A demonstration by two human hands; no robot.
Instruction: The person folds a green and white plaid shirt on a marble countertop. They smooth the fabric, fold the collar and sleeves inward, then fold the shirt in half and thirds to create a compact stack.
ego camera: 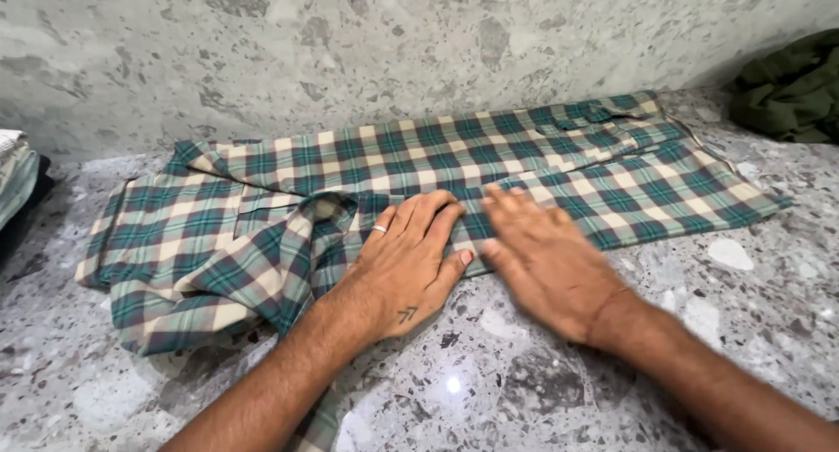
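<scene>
The speckled grey stone counter (489, 391) lay under my forearms. My left hand (406, 264) and right hand (546, 260), 2 flat palms with fingers spread, pressed the checked green shirt (559, 159), mid-fold I judged; smoothing outward toward the wall (350, 50) seemed due.

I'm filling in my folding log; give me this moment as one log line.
left hand: flat on plaid shirt | right hand: flat beside it, blurred | surface: speckled stone counter | aside: green cloth

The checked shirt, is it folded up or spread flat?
Partly folded: the checked shirt lies doubled lengthwise, its left end bunched, both hands flat on it.
</scene>
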